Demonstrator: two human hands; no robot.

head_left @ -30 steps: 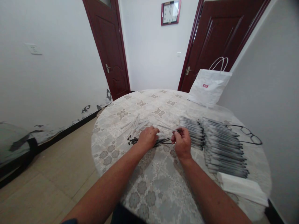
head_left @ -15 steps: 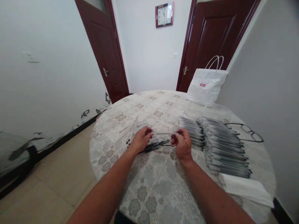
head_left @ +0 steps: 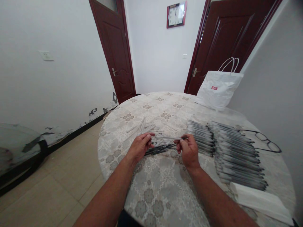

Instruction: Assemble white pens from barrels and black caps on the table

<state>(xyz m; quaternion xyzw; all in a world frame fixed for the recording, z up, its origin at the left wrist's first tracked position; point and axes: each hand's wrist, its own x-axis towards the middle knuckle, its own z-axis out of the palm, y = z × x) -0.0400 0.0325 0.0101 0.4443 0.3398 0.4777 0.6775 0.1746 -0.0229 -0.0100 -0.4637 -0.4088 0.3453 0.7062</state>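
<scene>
"One pale tube (head_left: 169,137) is catching my eye; where is it sitting?"

"Slightly below and right of the frame's centre, and I am seeing it just above the bundle of dark sticks (head_left: 161,149)"

"What are your hands doing?"

"My right hand (head_left: 188,149) is pinching the tube's right end between thumb and fingertips. My left hand (head_left: 141,145) is facing it, thumb and forefinger close together; I cannot tell whether they are gripping something small, nor whether they are touching the tube"

"Which way is it pointing?"

"Its long axis is running almost level across the frame. The free end is pointing left, towards my left fingertips, and is showing a touch higher than the end I am holding"

"How is it likely handling?"

"Light and stiff, I am guessing, like thin plastic; probably smooth enough to be rolling between fingertips, and perhaps cracking under a hard bend. I am judging a pinch close to one end to be sound: it is leaving the other end free, though it is letting that end wobble a little"

"And what is lying about it?"

"Some loose tubes (head_left: 142,127) are lying left of the frame's centre, pointing various ways, while a small row (head_left: 201,136) and a larger stack (head_left: 239,157) of slim tubes are filling the right side, all resting on the patterned cloth (head_left: 151,198)"
</scene>
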